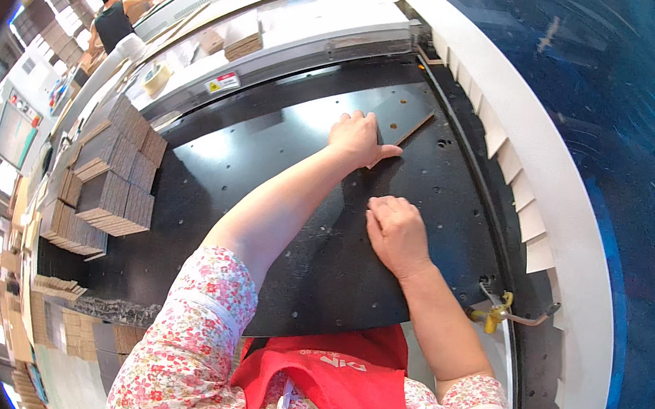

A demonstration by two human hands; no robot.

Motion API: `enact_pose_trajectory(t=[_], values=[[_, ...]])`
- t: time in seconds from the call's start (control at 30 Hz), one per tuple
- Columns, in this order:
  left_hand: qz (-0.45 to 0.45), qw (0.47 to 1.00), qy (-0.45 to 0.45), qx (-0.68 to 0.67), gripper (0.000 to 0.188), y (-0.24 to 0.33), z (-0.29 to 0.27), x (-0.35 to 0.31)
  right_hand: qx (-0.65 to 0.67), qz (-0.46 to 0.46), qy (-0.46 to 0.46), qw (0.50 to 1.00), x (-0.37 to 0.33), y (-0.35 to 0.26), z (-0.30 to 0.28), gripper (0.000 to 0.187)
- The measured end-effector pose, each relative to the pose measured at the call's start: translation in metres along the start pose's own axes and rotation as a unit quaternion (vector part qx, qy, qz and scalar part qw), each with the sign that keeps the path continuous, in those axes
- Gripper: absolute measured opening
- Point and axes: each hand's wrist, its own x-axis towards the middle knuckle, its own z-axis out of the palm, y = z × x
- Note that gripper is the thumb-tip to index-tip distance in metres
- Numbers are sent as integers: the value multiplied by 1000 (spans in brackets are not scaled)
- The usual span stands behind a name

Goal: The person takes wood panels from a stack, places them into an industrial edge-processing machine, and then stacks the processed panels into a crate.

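Over blk table (335, 275), our L hand (358, 137) grips thin board (416, 130), prob. positioning it; R hand (399, 234) curled, grasp unclear; next likely needs steadying.

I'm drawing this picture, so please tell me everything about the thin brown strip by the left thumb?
The brown strip is straight and thin, and looks like wood or board. It slants away rightward on the black tabletop. The thumb of the left hand crosses its nearer part; whether it stands or lies flat is unclear.

L hand (358, 140) at the thin board (412, 132), R hand (397, 233) curled close by, black surface (311, 272) below; brown-edged stacks (117, 199) over L.
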Motion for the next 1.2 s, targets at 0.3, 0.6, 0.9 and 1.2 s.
enact_pose_trajectory(t=[0.3, 0.6, 0.9, 1.2], values=[[-30, 997, 61, -25, 105, 64, -10, 48, 6, -30, 36, 999, -1, 5, 12, 3], [-10, 994, 49, -93, 36, 59, -39, 96, -13, -24, -44, 999, 0, 2, 14, 7], [165, 949, 229, 137, 13, 48, -5, 86, 7, -33, -21, 999, 0, 0, 15, 10], [188, 938, 197, 212, 7, 41, -10, 79, -16, -41, -29, 999, 4, -1, 13, 8]])
